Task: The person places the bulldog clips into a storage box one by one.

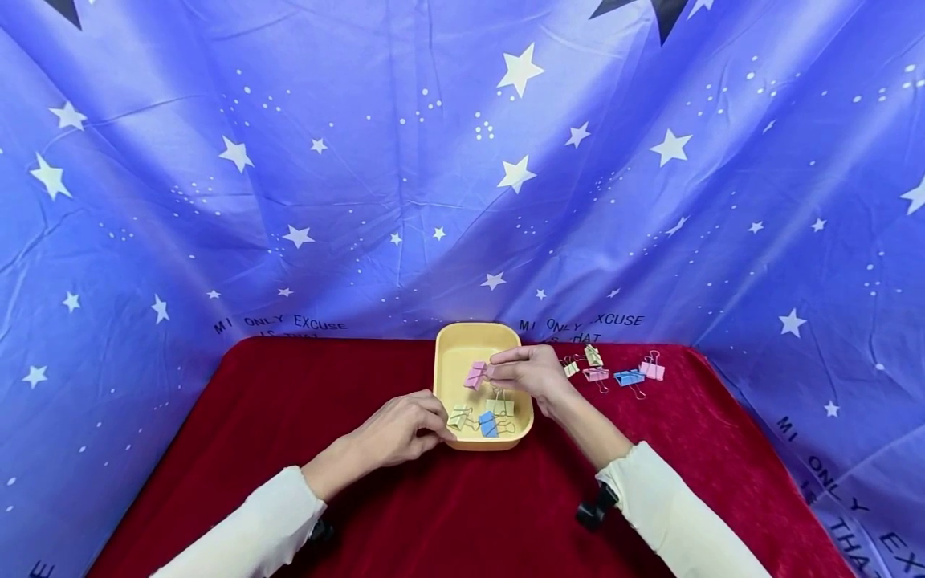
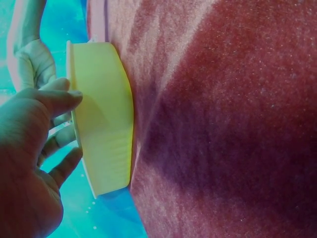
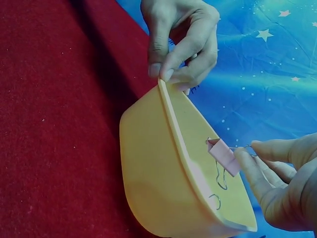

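Observation:
Over the yellow tray (image 1: 442, 353), the right hand (image 1: 531, 376) pinches a pink binder clip (image 1: 475, 375) by its wire handle; the right wrist view shows the pink clip (image 3: 224, 157) hanging from the fingertips of that hand (image 3: 285, 173). Inside the tray lie a blue clip (image 1: 489, 425) and pale yellow clips (image 1: 500, 408). With thumb and fingers, the left hand (image 1: 405, 428) grips the tray's near left rim, seen as well in the right wrist view, where the left hand (image 3: 185, 44) pinches the rim (image 3: 171, 114).
Right of the tray, on the red cloth (image 1: 347, 514), lie several more clips: a blue one (image 1: 629, 377), pink ones (image 1: 653, 368) and yellowish ones (image 1: 593, 356). A blue star-patterned curtain (image 1: 390, 177) stands behind and at both sides.

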The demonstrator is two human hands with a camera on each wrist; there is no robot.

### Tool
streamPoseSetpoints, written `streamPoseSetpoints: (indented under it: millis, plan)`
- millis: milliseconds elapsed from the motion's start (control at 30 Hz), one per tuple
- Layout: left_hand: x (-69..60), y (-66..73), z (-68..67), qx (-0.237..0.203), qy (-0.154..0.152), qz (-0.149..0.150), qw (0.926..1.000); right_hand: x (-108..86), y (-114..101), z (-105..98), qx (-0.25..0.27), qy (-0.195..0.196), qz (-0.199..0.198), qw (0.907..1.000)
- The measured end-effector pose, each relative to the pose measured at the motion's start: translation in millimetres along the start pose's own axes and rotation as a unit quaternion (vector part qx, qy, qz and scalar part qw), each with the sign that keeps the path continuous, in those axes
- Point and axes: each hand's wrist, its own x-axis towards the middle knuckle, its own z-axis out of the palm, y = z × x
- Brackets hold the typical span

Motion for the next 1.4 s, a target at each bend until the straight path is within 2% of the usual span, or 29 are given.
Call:
streamPoseSetpoints:
  millis: [333, 700, 1033, 1200, 1400]
  plan:
    - [0.6, -0.2, -0.5, 0.006, 0.004, 0.011, 0.9999, -0.6, 0.4, 11.4, -0.017, 0.002, -0.006, 0.9998]
    - [1.1, -1.8, 1.2, 0.003, 0.0, 0.016, 0.9999, -1.2, 7.6, 12.7, -0.026, -0.008, 0.021, 0.9994]
    - [-0.2, -3.5, 2.8, 0.002, 0.004, 0.016, 0.9999, -8.8, 3.9, -11.1, -0.034, 0.002, 0.004, 0.9994]
    - [-0.3, -3.2, 3.3, 0.006, 0.007, 0.021, 0.9997, -13.1, -0.2, -28.8, -0.034, 0.017, -0.003, 0.9993]
    - [0.0, -1.5, 2.3, 0.003, 0.001, 0.012, 0.9999, -15.8, -6.6, -54.0, -0.013, 0.03, -0.007, 0.9995]
